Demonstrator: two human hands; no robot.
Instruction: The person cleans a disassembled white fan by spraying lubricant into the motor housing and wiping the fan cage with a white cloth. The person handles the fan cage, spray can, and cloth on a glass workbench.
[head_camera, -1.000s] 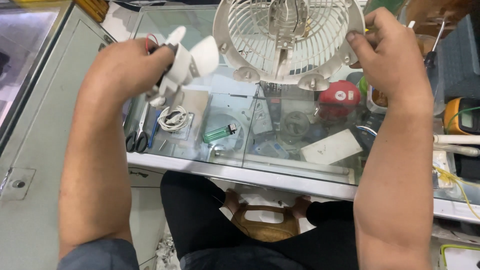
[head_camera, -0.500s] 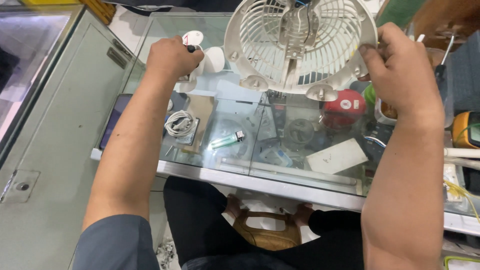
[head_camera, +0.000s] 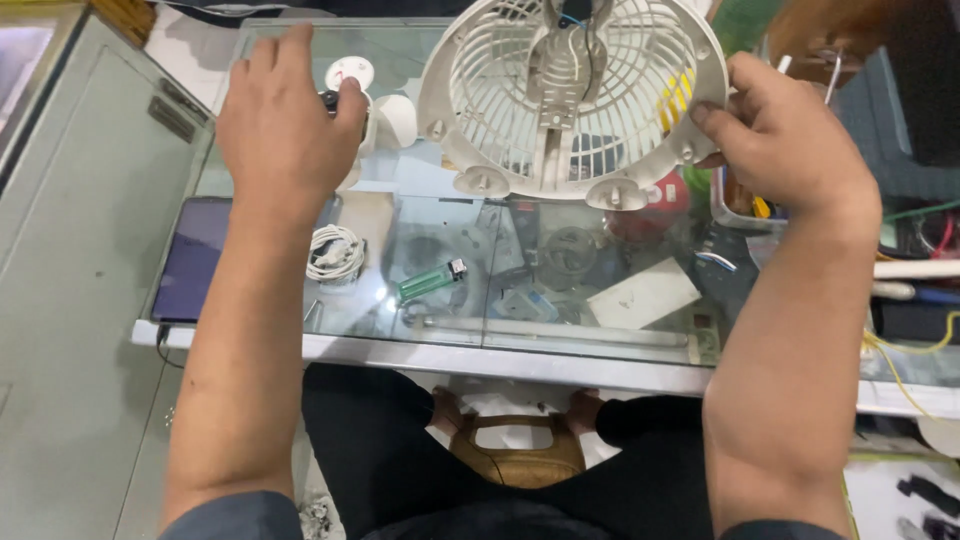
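Right hand (head_camera: 790, 150): closed on the right rim of the white fan guard (head_camera: 572, 95), thumb on the near face, fingers hidden behind the rim
Left hand (head_camera: 285, 125): palm down, fingers spread over small white parts (head_camera: 385, 115) on the glass — whether gripping one cannot be told
Fan guard, place: held up over the far middle of the glass counter (head_camera: 450, 260), just right of the left hand
Fan guard, facing: round grille face turned toward the camera, tilted; central mounting bar running near to far, so long axis roughly vertical in view; three mounting lugs along the lower rim
Near edge: metal counter lip (head_camera: 500, 352) running left to right, knees just below it
Left edge: dark tablet (head_camera: 190, 260) lying flat at the counter's left end, beside a grey cabinet (head_camera: 80, 200)
Right edge: crowded — bins, cables and yellow wires close under the right forearm
Open room: bare glass between the two forearms, broken only by a coiled white cable (head_camera: 335, 252) and a green lighter (head_camera: 432, 281) near the left forearm
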